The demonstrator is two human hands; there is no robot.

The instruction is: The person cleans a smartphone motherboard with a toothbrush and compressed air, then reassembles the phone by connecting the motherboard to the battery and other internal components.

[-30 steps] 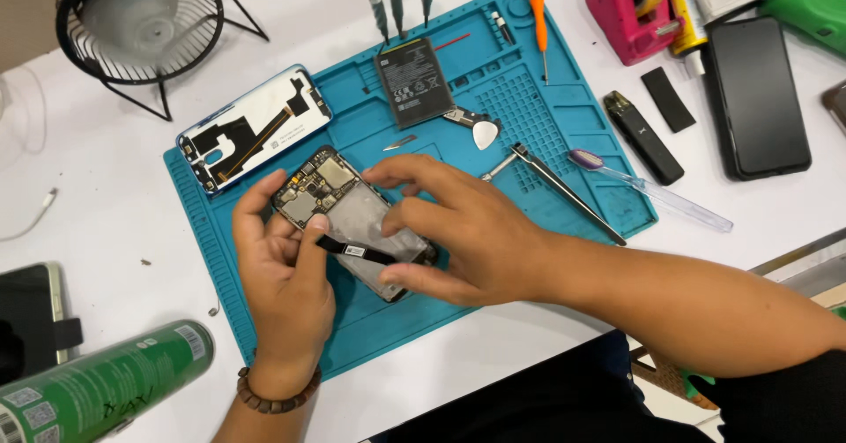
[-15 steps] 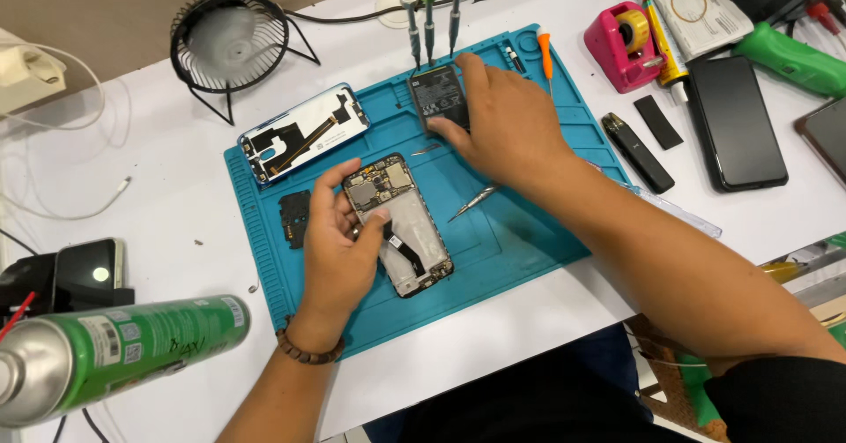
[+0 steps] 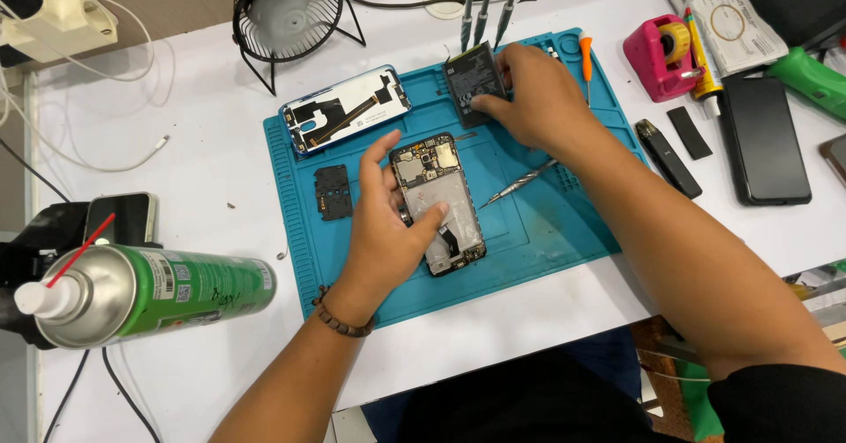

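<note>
Probably phone-repair workbench: teal mat (image 3: 546,231), screwdrivers (image 3: 486,7)

Open mat surface lies at 4 to 5 o'clock of the opened phone (image 3: 438,203) on the blue mat (image 3: 546,231), broken only by a metal tool (image 3: 520,183) lying at 2 o'clock. The left hand (image 3: 388,227) covers the phone's 9 o'clock side, with a small black plate (image 3: 333,192) just beyond. The right hand (image 3: 529,95) and battery (image 3: 474,81) block 1 o'clock. Screwdrivers (image 3: 485,7) and a fan (image 3: 286,11) close off 12 o'clock. A green spray can (image 3: 150,293) obstructs the bench at 8 o'clock.
</note>
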